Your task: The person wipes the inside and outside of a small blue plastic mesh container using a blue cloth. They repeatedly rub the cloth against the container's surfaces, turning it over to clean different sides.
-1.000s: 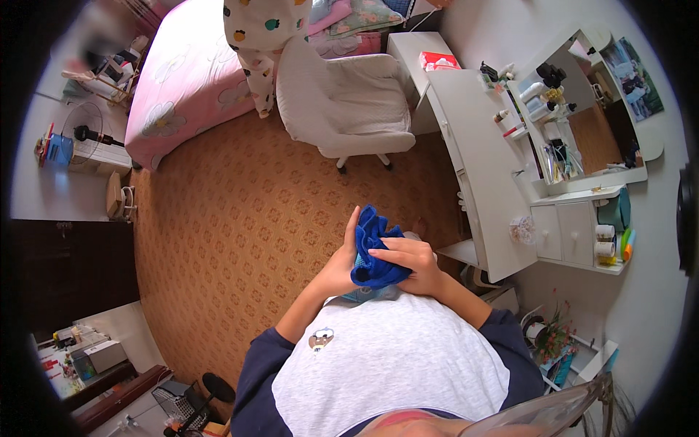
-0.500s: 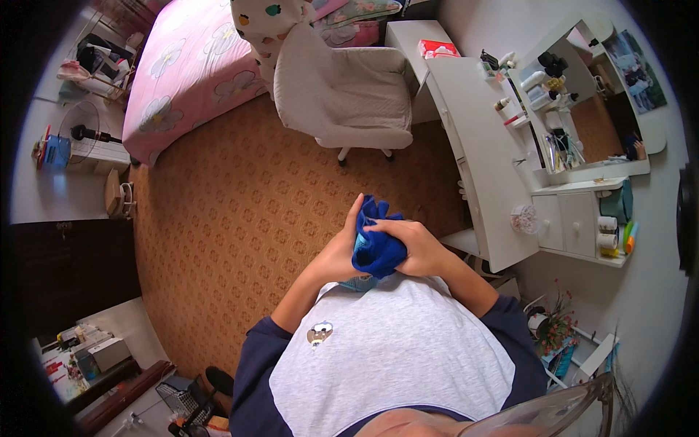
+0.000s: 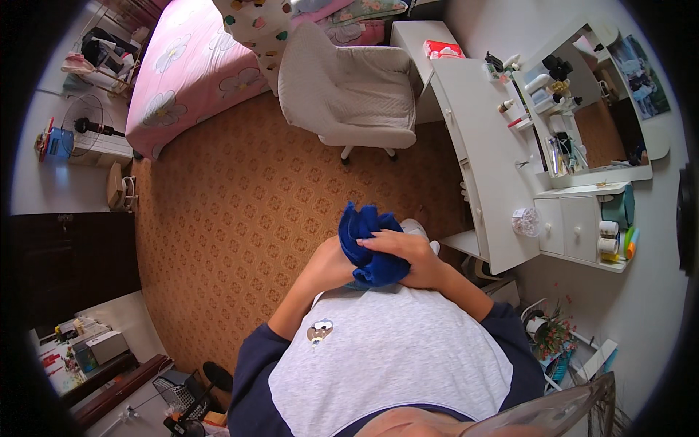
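Observation:
A crumpled dark blue cloth [image 3: 375, 271] is bunched up in front of my stomach, between my two hands. My right hand [image 3: 413, 255] is closed over its right side, with the fingers lying across the top folds. From the left, my left hand [image 3: 331, 264] grips the cloth; most of its fingers are hidden behind the folds. A thin light blue patch [image 3: 357, 285] shows below the cloth, against my grey shirt. What it belongs to, and whether the cloth is wrapped around anything, I cannot tell.
Ahead stands a padded white chair [image 3: 349, 95], beside a bed [image 3: 193, 80] with a pink flowered cover. A white dressing table [image 3: 484, 160] with a mirror and bottles runs along the right. Potted flowers [image 3: 555, 328] are at lower right, a dark door [image 3: 80, 262] at left.
The cloth has been bunched differently and now covers the light blue area that showed beside my left thumb. That thumb, upright before, has gone behind the cloth. Both hands stay close together.

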The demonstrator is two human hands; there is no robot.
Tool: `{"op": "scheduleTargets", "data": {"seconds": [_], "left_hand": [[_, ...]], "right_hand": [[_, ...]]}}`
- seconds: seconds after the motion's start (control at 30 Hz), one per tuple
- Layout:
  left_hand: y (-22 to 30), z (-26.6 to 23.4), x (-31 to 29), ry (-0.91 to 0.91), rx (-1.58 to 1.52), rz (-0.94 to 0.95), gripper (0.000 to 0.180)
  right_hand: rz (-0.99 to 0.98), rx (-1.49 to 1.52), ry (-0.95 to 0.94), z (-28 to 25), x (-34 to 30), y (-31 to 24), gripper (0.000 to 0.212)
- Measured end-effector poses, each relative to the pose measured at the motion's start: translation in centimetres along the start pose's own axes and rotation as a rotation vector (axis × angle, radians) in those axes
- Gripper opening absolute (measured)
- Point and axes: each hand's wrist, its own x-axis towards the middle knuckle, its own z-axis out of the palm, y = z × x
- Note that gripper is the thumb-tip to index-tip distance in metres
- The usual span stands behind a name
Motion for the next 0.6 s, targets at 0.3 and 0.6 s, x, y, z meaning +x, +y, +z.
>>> {"op": "scheduleTargets", "data": {"seconds": [0.3, 0.6], "left_hand": [[1.2, 0.7, 0.7, -0.085, -0.04, -0.04, 0.064], [-1.7, 2.2, 1.3, -0.019, -0.017, -0.076, 0.08]], "right_hand": [[0.267, 0.151, -0.2, -1.8, 1.0, 0.6, 0.083], [0.374, 0.022, -0.109, -1.9, -1.0, 0.4, 0.068]]}}
